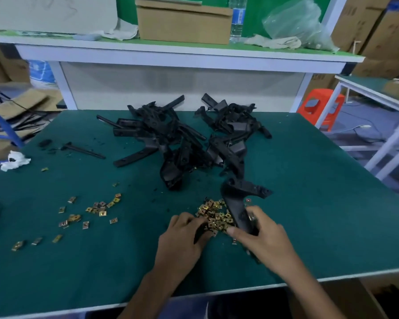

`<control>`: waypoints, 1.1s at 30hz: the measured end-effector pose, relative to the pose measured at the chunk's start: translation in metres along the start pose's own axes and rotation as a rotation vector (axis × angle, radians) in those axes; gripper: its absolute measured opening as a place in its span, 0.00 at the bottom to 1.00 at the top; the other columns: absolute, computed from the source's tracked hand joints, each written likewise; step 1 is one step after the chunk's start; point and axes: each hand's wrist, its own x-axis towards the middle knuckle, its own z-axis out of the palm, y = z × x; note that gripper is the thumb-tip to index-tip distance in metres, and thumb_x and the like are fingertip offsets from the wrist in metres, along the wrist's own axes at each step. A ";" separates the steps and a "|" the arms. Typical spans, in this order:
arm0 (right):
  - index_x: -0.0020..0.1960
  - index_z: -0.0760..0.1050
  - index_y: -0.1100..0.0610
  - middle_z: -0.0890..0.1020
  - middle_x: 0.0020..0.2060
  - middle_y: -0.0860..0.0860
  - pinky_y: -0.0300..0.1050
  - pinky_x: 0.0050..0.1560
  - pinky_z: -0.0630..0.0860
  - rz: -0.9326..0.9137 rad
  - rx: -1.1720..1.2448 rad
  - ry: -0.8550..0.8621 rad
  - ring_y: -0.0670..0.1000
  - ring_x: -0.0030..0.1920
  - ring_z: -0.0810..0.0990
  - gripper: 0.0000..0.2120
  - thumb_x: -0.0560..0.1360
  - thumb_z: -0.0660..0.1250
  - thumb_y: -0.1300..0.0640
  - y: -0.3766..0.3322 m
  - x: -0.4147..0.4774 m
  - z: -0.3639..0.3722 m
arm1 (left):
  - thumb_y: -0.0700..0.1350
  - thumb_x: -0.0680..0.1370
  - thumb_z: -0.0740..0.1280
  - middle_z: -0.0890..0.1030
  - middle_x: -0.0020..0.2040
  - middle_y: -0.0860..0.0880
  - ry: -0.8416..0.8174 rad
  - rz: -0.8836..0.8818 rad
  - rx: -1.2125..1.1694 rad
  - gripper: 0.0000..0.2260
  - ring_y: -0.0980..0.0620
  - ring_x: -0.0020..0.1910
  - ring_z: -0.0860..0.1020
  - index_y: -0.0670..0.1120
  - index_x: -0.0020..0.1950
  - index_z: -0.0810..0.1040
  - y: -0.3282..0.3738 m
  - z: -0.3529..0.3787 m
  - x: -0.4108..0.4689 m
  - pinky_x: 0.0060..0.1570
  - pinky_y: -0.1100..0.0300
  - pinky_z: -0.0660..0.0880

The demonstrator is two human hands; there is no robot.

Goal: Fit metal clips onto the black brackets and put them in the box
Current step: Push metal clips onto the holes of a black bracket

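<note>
Far left: crumpled tissue (14, 160) is lying at the mat edge, not relevant. Next over, scattered clips (95, 210) are lying loose and flat on the green mat (55, 272), and a lone black strip (83, 150) is sitting behind them. The clips are looking like thin stamped spring steel: light, stiff, sharp-edged, likely to skate on the mat. I'm judging a fingertip pinch on the two flat faces, open mouth forward, as the way to take one.

Centre: main bracket pile (161, 139) is sitting tangled, well back from the hands. A cardboard box (184, 21) is sitting on the upper shelf behind it; can't tell if that's the target box.

Left hand (182, 236) is reaching into the clip heap (214, 217), fingers curling down onto it. The fingertips are hidden, so I can't tell whether it's pinching a clip or only raking.

Right of that: right hand (263, 236) is clamping the held bracket (237, 203) round its lower leg, thumb across the front, forked upper end pointing away, the leg lying over the heap's right edge. The bracket is reading as moulded plastic: light, rigid, matte so not slippery, thin tabs possibly snappable. Gripping close to the clip seat is making sense, so the push isn't flexing the leg. A second bracket pile (235, 125) is sitting behind it.
</note>
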 end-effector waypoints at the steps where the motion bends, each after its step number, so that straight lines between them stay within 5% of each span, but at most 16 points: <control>1: 0.54 0.74 0.34 0.83 0.32 0.47 0.38 0.29 0.74 0.016 0.078 0.021 0.46 0.27 0.79 0.17 0.70 0.77 0.39 0.002 -0.008 0.007 | 0.64 0.80 0.60 0.72 0.58 0.60 0.002 0.007 -0.017 0.16 0.58 0.60 0.68 0.61 0.64 0.75 -0.001 0.001 -0.001 0.45 0.60 0.72; 3: 0.54 0.73 0.27 0.85 0.35 0.42 0.38 0.33 0.76 0.023 0.167 0.046 0.43 0.31 0.82 0.19 0.70 0.77 0.43 0.005 -0.019 0.019 | 0.60 0.80 0.64 0.73 0.55 0.61 0.034 0.005 -0.077 0.11 0.58 0.58 0.70 0.60 0.59 0.77 -0.002 0.001 -0.004 0.44 0.62 0.69; 7: 0.59 0.73 0.31 0.85 0.48 0.34 0.40 0.52 0.78 0.039 0.277 0.037 0.38 0.49 0.84 0.24 0.73 0.78 0.53 0.009 -0.023 0.034 | 0.53 0.81 0.65 0.76 0.53 0.58 0.111 0.054 -0.107 0.08 0.57 0.53 0.72 0.55 0.58 0.80 -0.005 0.002 -0.009 0.47 0.65 0.68; 11: 0.62 0.75 0.31 0.84 0.38 0.46 0.43 0.32 0.76 0.061 0.386 0.021 0.46 0.30 0.77 0.26 0.71 0.74 0.54 0.003 -0.022 0.042 | 0.50 0.84 0.61 0.77 0.49 0.55 0.150 0.015 -0.207 0.06 0.55 0.48 0.73 0.54 0.53 0.77 -0.005 0.000 -0.009 0.46 0.61 0.69; 15: 0.64 0.77 0.34 0.77 0.34 0.48 0.45 0.28 0.77 0.068 0.492 0.018 0.51 0.32 0.80 0.25 0.77 0.73 0.61 0.000 -0.021 0.055 | 0.49 0.85 0.56 0.80 0.40 0.55 0.213 -0.185 -0.511 0.07 0.59 0.41 0.77 0.57 0.49 0.71 -0.010 -0.006 -0.009 0.36 0.65 0.71; 19: 0.64 0.77 0.39 0.82 0.38 0.47 0.45 0.29 0.77 0.061 0.465 0.020 0.49 0.34 0.81 0.23 0.77 0.73 0.63 0.003 -0.024 0.058 | 0.50 0.85 0.55 0.79 0.46 0.63 0.282 -0.260 -0.641 0.07 0.59 0.42 0.76 0.57 0.51 0.71 -0.014 -0.011 -0.010 0.37 0.70 0.71; 24: 0.58 0.80 0.47 0.87 0.49 0.47 0.40 0.39 0.77 0.068 0.524 0.014 0.45 0.40 0.82 0.19 0.71 0.71 0.65 0.011 -0.028 0.052 | 0.51 0.85 0.58 0.81 0.44 0.57 0.303 -0.328 -0.823 0.06 0.59 0.37 0.77 0.56 0.54 0.75 -0.020 -0.014 -0.009 0.36 0.63 0.74; 33: 0.49 0.81 0.43 0.86 0.42 0.57 0.43 0.48 0.78 0.073 0.739 0.004 0.54 0.43 0.83 0.25 0.72 0.70 0.75 0.024 -0.022 0.044 | 0.37 0.82 0.65 0.84 0.45 0.46 0.278 -0.373 -1.214 0.06 0.54 0.42 0.80 0.46 0.52 0.78 -0.025 -0.025 -0.009 0.39 0.63 0.77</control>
